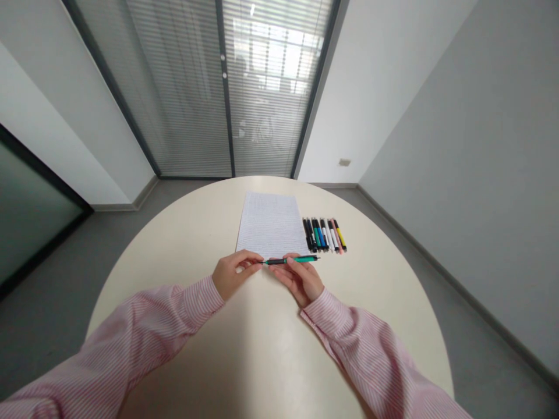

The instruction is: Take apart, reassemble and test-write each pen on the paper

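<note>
A slim green pen [301,259] with a dark grip lies nearly level above the table's near middle, its narrow tip pointing left. My right hand [301,280] holds it by the barrel, the thumb on top and the fingers below. At the tip, the thumb and forefinger of my left hand [236,272] are pinched together; whether something tiny sits between them is too small to see. Just beyond both hands is a sheet of lined paper [273,221], flat on the table.
Right of the paper, several pens [324,235] in black, green, blue, white, pink and yellow lie side by side in a row. Everything rests on a round cream table [174,238]. Behind it stands a glass partition [187,105] with blinds, with pale walls at the sides.
</note>
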The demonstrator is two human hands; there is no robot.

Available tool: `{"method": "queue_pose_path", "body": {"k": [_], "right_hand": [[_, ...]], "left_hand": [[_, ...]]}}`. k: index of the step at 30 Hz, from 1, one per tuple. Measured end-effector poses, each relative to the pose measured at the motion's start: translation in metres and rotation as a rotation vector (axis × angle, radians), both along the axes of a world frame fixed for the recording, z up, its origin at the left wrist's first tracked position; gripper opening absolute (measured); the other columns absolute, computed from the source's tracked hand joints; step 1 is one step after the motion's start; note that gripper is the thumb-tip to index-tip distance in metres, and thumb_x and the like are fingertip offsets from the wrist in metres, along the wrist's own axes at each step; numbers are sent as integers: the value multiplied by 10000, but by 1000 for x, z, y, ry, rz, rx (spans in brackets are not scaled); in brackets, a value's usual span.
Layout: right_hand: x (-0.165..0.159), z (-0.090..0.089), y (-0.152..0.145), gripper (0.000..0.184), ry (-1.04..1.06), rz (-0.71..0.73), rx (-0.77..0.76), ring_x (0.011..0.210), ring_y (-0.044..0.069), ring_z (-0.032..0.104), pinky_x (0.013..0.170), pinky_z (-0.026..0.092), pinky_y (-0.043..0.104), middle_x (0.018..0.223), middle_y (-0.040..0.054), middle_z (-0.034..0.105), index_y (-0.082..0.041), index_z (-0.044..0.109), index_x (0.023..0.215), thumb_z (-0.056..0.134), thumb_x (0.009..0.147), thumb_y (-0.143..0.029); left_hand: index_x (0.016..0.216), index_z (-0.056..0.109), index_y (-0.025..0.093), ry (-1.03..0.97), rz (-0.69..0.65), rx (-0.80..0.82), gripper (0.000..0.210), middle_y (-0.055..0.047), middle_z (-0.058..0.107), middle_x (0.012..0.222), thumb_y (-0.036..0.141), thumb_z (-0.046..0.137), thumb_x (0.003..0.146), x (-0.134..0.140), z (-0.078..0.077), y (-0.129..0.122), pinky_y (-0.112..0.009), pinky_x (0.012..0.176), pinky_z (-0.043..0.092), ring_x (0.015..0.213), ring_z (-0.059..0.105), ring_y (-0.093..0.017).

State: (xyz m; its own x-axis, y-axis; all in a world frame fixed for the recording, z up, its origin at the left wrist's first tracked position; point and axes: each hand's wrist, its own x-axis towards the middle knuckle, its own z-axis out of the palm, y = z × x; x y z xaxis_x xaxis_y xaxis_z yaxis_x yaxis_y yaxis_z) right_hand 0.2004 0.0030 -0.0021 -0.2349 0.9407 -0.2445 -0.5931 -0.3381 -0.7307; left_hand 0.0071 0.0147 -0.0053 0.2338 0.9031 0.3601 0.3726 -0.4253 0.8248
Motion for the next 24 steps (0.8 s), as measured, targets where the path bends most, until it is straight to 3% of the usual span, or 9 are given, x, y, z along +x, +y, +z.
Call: {"method": "queue_pose_path", "body": {"k": [7, 13, 24], "right_hand": [[-2, -2, -3, 251, 14, 76, 83, 806, 141, 668, 802, 528, 253, 842, 29, 699, -163, 592, 786, 762, 603, -131], [-2, 1, -3, 149, 17, 140, 63, 889, 163, 652, 844, 508, 281, 915, 48, 700, -154, 620, 752, 725, 650, -181], [-1, -1, -1, 173, -15, 63, 71, 821, 171, 667, 835, 510, 333, 842, 47, 707, -163, 606, 766, 725, 642, -185]], "left_hand": [[868, 636, 171, -9, -51, -7, 134, -23, 678, 804, 254, 600, 770, 2, 2, -3, -208, 624, 524, 662, 621, -111], [859, 640, 171, 44, -100, 6, 120, -8, 673, 749, 232, 608, 762, 3, 3, -5, -204, 623, 509, 620, 604, -98], [838, 647, 155, 62, -98, 0, 118, -26, 666, 735, 228, 595, 761, 1, 4, -6, -224, 615, 499, 622, 601, -112]]}}
